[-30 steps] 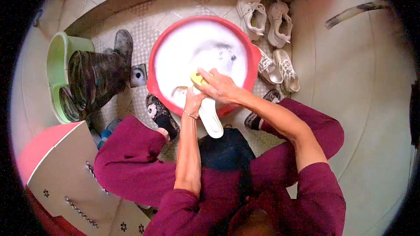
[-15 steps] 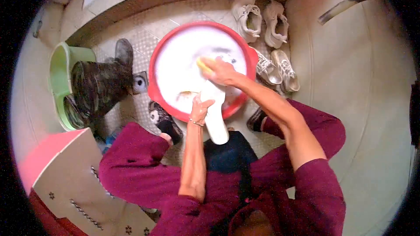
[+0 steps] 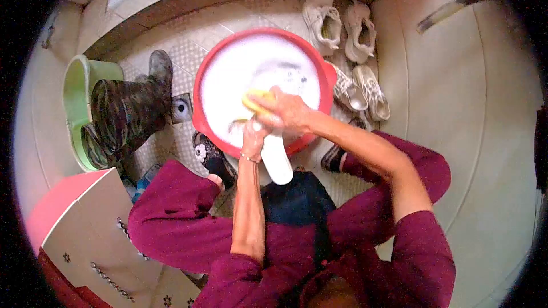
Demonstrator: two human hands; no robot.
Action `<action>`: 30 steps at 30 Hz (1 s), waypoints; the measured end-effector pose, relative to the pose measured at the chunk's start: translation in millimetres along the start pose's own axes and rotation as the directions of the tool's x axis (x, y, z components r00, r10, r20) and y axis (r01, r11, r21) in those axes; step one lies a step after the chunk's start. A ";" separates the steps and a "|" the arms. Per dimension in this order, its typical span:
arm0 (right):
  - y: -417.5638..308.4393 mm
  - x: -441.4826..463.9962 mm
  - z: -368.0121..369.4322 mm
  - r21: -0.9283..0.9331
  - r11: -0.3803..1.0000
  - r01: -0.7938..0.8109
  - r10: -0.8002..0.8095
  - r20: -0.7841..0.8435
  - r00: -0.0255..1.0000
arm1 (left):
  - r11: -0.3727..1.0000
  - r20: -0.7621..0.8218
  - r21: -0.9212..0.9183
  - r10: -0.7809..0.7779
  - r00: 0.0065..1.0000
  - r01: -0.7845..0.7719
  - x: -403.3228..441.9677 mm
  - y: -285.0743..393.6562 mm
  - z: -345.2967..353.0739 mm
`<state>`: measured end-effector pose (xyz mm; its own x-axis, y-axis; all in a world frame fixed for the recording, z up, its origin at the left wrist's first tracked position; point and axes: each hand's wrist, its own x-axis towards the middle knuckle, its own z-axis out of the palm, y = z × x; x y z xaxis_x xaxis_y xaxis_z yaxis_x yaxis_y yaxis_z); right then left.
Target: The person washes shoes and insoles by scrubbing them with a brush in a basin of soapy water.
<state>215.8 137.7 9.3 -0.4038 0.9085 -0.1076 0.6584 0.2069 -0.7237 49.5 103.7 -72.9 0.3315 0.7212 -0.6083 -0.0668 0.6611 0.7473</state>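
Observation:
A red basin full of white suds stands on the floor between my feet. My left hand is closed on a long white shoe-sole-shaped piece, whose rounded end sticks out over the near rim towards me. My right hand grips a yellow sponge-like scrubber just above the left hand. The hands and suds hide the far part of the white piece. Something dark and yellowish shows beside my left fingers, too blurred to name. Small dark items poke through the foam at the upper right.
Two pairs of light shoes stand right of the basin. At left, camouflage boots lean on a green tub. A floor drain lies between them and the basin. A drawer cabinet is at lower left.
My right hand has drawn the yellow scrubber down and slightly left, nearer to my left hand. The white piece and my left hand have shifted slightly left.

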 end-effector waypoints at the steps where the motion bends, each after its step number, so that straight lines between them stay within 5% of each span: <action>1: -8.2 -13.6 8.2 0.015 1.000 0.008 -0.009 0.083 0.997 | 0.971 0.092 -0.241 0.023 0.996 0.000 -9.7 16.8 9.2; 3: -8.9 -13.5 3.0 -0.040 0.988 -0.147 0.152 0.229 0.961 | 0.995 0.096 0.033 0.092 0.991 -0.096 -19.7 32.8 23.8; 5: 18.8 7.8 14.9 -0.105 0.942 -0.318 0.326 0.069 0.943 | 0.974 0.129 -0.228 0.043 0.991 -0.013 -24.6 32.9 34.0; 6: 58.8 14.3 36.9 -0.292 0.955 -0.045 0.008 -0.127 0.992 | 0.976 0.114 -0.215 0.040 0.993 -0.014 -25.7 27.6 36.4; 7: 30.7 22.2 -0.2 0.021 0.927 -0.375 0.376 -0.012 0.927 | 0.979 0.098 -0.201 0.051 0.994 -0.030 -23.6 30.1 35.9; 9: 41.9 26.6 5.1 0.095 0.924 -0.369 0.380 -0.302 0.874 | 0.974 0.009 -0.224 0.043 0.999 -0.040 -18.3 37.1 33.2; 10: 46.9 26.1 4.7 0.082 0.928 -0.363 0.370 -0.297 0.880 | 0.959 0.043 -0.284 0.037 0.998 -0.023 -14.8 38.4 32.8; 12: 41.5 5.8 15.6 0.469 0.865 -0.180 0.268 -0.129 0.955 | 0.928 0.076 -0.369 -0.029 0.997 0.055 -19.8 31.5 31.5; 15: 52.7 1.7 30.3 0.522 0.843 -0.133 0.219 -0.106 0.970 | 0.931 0.064 -0.348 -0.091 0.994 0.107 -21.9 37.2 33.1; 16: 46.3 3.8 21.8 0.479 0.806 -0.349 0.342 0.106 0.934 | 0.952 0.051 -0.259 -0.156 0.986 0.164 -24.0 28.9 24.3; 17: 60.1 6.0 32.7 0.443 0.876 -0.191 0.229 -0.033 0.973 | 0.931 0.075 -0.360 -0.033 0.997 0.057 -22.1 20.4 26.5; 19: 37.6 21.3 5.6 0.036 0.914 -0.404 0.379 0.277 0.883 | 0.884 0.054 -0.466 -0.020 0.998 0.043 -16.0 16.3 32.0; 21: 22.2 19.3 7.6 -0.119 0.927 -0.355 0.374 0.254 0.892 | 0.905 0.053 -0.420 -0.049 0.997 0.067 -16.4 17.9 31.4; 23: -7.7 17.2 5.6 -0.027 0.922 -0.385 0.386 0.086 0.919 | 0.884 0.023 -0.465 -0.047 0.999 0.052 -19.0 24.3 32.7; 29: 25.4 20.5 24.8 0.182 0.915 -0.361 0.323 0.207 0.924 | 0.908 -0.093 -0.419 -0.070 0.993 0.025 -0.7 12.7 5.5; 30: 48.2 10.9 39.4 0.198 0.954 -0.226 0.217 0.065 0.974 | 0.876 -0.093 -0.480 -0.103 0.990 0.046 5.0 2.2 -3.7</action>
<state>218.1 143.2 -53.7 -0.2918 0.9060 -0.3066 0.5934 -0.0800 -0.8010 47.6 109.6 -75.3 0.2473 0.6657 -0.7040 -0.4949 0.7115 0.4989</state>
